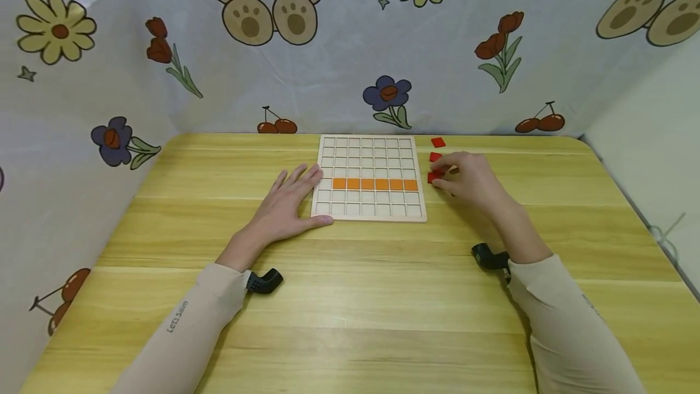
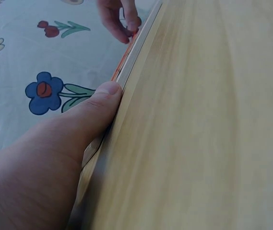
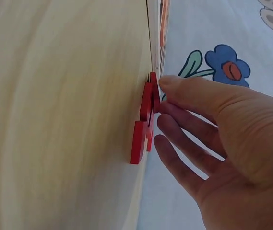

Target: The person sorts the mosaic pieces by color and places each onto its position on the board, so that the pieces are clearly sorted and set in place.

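A pale wooden grid board (image 1: 370, 219) lies flat near the back of the table, with several orange tiles (image 1: 381, 184) side by side in one row. Spread along its left edge, my left hand (image 1: 281, 208) has straight fingers, its thumb on the front corner; the thumb (image 2: 95, 103) also shows against the rim in the left wrist view. My right hand (image 1: 473, 181) is just right of the board, thumb and index finger pinching a red tile (image 3: 155, 92) low over the table. Other red tiles (image 3: 137, 143) lie beside it, partly hidden by the fingers in the head view.
Two more red tiles, one farthest back (image 1: 438, 142) and one nearer (image 1: 435, 156), lie in a line right of the board. A patterned cloth (image 1: 339, 65) hangs behind the wooden table (image 1: 350, 309). A white wall (image 1: 651, 138) stands at the right.
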